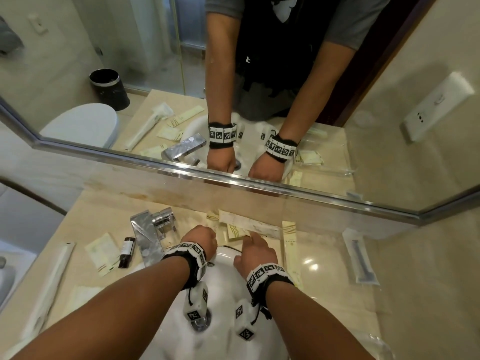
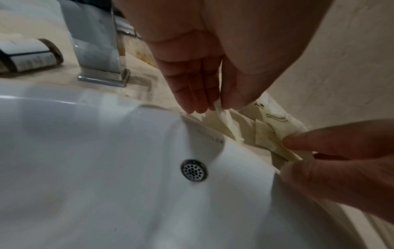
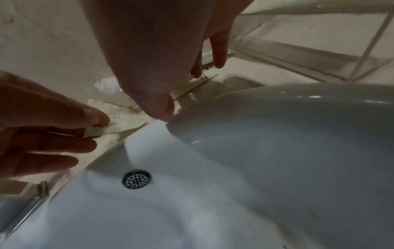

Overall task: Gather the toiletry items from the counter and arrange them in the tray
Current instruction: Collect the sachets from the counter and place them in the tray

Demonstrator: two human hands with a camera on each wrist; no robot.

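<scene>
Several cream sachets (image 1: 237, 231) lie piled on the counter behind the sink's back rim. My left hand (image 2: 215, 107) pinches the corner of one cream sachet (image 2: 227, 121) between thumb and fingers. Just to its right, my right hand (image 3: 181, 94) pinches another cream sachet (image 3: 192, 83) between thumb and fingers. In the head view both hands, left (image 1: 205, 237) and right (image 1: 255, 245), sit close together over that pile. The clear tray (image 1: 330, 281) stands on the counter right of the sink, also seen in the right wrist view (image 3: 319, 50). A long cream packet (image 1: 288, 245) lies at its left side.
A chrome faucet (image 1: 148, 235) stands left of my hands. Further left lie a small dark bottle (image 1: 127, 252), a flat sachet (image 1: 102, 253) and a long white packet (image 1: 52, 287). A clear razor packet (image 1: 361, 261) lies at the far right. The white sink basin (image 1: 223, 294) is below my wrists; a mirror rises behind.
</scene>
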